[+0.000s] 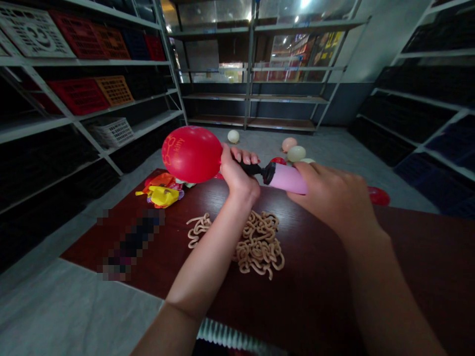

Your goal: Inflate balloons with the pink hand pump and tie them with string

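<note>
Balloon point(192, 154), red and inflated, is held above the far left part of the dark surface point(315, 277), its neck against the left hand's grip point(239, 170), which is closed round the black end of a pink pump point(287, 179). The right hand's grip point(334, 198) is wrapped round the pump's other end. Nearer, tan strands point(260, 242) lie tangled; limp balloons point(163, 195) are heaped far left, and a pale balloon point(233, 136) rests on the floor point(334, 153) beyond.

Balloon point(192, 154) left of pump point(288, 179), strands point(260, 243) on table point(315, 287)
</note>
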`<state>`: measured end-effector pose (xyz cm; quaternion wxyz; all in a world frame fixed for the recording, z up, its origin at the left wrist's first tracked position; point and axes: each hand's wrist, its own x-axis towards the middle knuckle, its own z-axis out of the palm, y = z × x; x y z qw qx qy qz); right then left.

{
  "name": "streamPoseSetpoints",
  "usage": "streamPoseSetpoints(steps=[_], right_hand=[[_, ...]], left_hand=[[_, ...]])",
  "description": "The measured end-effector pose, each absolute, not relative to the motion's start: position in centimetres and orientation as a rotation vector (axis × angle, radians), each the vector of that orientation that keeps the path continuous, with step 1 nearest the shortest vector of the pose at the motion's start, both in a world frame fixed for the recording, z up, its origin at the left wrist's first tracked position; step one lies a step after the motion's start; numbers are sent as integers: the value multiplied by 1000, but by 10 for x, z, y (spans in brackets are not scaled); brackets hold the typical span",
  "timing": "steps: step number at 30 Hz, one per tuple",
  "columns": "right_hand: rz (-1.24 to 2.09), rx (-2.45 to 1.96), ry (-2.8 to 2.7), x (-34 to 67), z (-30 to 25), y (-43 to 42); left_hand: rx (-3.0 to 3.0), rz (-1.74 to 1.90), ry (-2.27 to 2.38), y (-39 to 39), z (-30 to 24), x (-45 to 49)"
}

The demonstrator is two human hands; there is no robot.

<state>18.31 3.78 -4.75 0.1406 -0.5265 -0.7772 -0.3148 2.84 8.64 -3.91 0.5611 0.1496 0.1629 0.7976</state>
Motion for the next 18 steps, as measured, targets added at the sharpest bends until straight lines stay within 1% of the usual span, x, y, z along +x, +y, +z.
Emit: streamPoseSetpoints(steps=[12, 18], right_hand=[[-764, -1483, -2235, 174, -54, 44], [-779, -1468, -2212, 187, -52, 46]], left_hand=[[290, 1893, 313, 91, -42, 6], [357, 1971, 248, 89, -32, -15]])
